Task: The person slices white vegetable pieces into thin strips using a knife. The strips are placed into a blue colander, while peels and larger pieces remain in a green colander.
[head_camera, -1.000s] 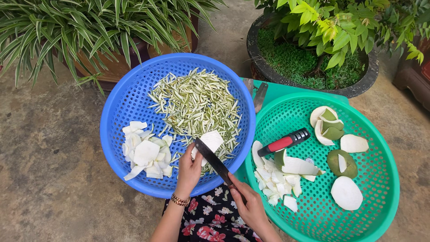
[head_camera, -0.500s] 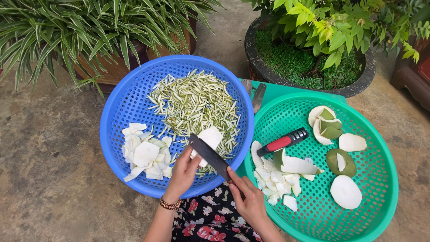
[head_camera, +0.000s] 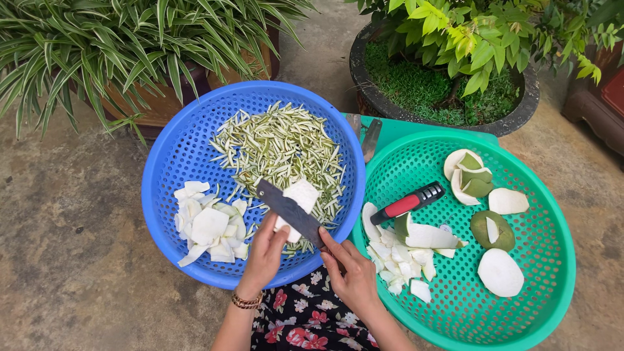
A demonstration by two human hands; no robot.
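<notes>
Left hand (head_camera: 263, 255) closed on white slab (head_camera: 300, 198), held over blue basket's (head_camera: 162, 195) near rim. Right hand (head_camera: 354, 273) closed on knife (head_camera: 289, 211) handle; blade runs up-left across the slab (edge touching it), slab just ahead of both hands, left nearer.

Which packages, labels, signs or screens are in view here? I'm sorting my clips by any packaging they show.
None in view: only the blue basket, the green basket, two potted plants, cut fruit pieces and a red-and-black peeler, with no label legible on any of them.
</notes>
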